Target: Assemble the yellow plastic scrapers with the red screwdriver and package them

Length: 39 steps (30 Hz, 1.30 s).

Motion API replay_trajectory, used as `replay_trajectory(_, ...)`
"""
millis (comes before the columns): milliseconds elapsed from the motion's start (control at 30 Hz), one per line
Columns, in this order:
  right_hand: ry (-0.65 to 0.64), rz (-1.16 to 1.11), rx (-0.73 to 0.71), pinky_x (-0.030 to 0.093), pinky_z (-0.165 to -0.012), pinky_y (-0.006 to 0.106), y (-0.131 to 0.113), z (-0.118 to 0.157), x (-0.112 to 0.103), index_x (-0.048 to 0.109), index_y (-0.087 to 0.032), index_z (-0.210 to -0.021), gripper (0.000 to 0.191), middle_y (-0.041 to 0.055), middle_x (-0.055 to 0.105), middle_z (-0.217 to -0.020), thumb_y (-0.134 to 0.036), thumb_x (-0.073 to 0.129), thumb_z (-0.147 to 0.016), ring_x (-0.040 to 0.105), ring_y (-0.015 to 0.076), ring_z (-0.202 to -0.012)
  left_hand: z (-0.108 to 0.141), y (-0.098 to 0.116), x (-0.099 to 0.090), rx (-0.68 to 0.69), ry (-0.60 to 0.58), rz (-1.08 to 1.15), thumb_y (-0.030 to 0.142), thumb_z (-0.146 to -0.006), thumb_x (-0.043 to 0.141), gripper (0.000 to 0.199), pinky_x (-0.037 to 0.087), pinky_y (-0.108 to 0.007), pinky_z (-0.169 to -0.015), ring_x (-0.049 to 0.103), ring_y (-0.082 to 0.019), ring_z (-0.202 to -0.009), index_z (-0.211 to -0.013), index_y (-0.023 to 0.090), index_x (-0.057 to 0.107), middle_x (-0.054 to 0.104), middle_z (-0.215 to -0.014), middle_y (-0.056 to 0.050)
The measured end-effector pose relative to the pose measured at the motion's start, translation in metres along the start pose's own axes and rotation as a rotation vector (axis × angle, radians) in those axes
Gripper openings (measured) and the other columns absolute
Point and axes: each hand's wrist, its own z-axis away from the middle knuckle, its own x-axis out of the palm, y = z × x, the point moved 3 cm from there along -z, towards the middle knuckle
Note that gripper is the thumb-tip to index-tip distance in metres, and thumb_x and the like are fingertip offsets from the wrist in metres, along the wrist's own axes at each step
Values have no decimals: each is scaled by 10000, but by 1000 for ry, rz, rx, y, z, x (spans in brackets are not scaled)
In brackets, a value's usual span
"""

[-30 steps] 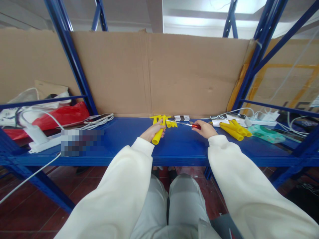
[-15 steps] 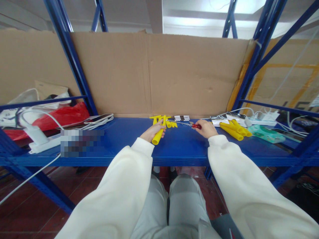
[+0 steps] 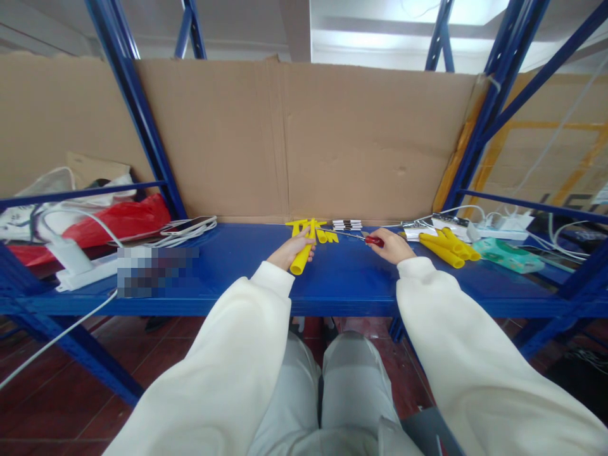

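My left hand (image 3: 291,251) is wrapped round a yellow tube-like piece (image 3: 301,256), its round end tilted down toward me. My right hand (image 3: 392,246) grips the red handle of a screwdriver (image 3: 375,240). The thin metal shaft points left and reaches the upper part of the yellow piece; the exact contact of its tip is too small to make out. Behind my left hand several other yellow pieces (image 3: 331,237) lie on the blue shelf. Just right of them sits a row of small black and white items (image 3: 347,225).
Several yellow tubes (image 3: 441,249) lie on the right, beside a green packet (image 3: 509,254) and white power strips (image 3: 503,221). Cables (image 3: 187,232), a white power strip (image 3: 90,273) and a red bag (image 3: 118,220) are on the left. Cardboard (image 3: 361,139) stands behind the blue shelf (image 3: 237,259).
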Motion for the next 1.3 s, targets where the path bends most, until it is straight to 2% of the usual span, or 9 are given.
replay_trajectory(200,4,-48,57,501,-701,316,4,-1,2,610,-228,-945,169,70,707,-919,-226,606,-776,657,220,-794,-4,-1,-1,3,-29,-9,96,-955,410,677,361,-154,-384,436,-79,-389,-1554,332,200,463,-619,62)
replay_trajectory(367,-7,-45,78,423,-593,278,4,-1,1,514,-251,-848,158,33,668,-809,-208,623,-741,598,190,-667,-3,-1,0,-4,-28,-32,86,-959,383,676,359,-158,-390,437,-82,-387,-1557,335,190,450,-610,63)
replay_trajectory(500,-7,-14,93,382,-570,275,3,-1,-2,482,-253,-812,153,24,641,-763,-204,612,-748,572,185,-633,-1,0,1,7,-22,-26,79,-959,384,672,366,-160,-396,433,-79,-380,-1556,331,204,441,-599,67)
replay_trajectory(800,32,92,71,425,-616,294,3,0,-4,596,-242,-816,57,57,688,-840,-290,625,-808,629,217,-735,-3,-1,0,6,-31,-33,88,-958,389,676,388,-161,-402,438,-80,-387,-1558,335,200,445,-599,68)
replay_trajectory(933,42,84,66,487,-687,322,4,1,-4,678,-235,-939,150,83,715,-963,-323,587,-858,666,240,-834,-2,-1,0,3,-18,-21,83,-963,388,680,386,-156,-399,437,-75,-388,-1560,345,195,438,-600,71)
replay_trajectory(1100,10,7,51,527,-784,352,3,0,-2,690,-229,-1035,210,95,721,-1033,-308,573,-879,683,251,-920,0,0,0,2,-3,7,75,-960,400,696,362,-146,-379,435,-71,-381,-1565,337,176,445,-601,72)
replay_trajectory(1300,-9,-42,92,527,-730,344,6,0,1,648,-235,-991,182,77,722,-976,-288,640,-816,677,234,-823,2,0,0,-4,-12,19,74,-958,402,691,344,-146,-361,433,-75,-371,-1560,334,186,465,-610,67)
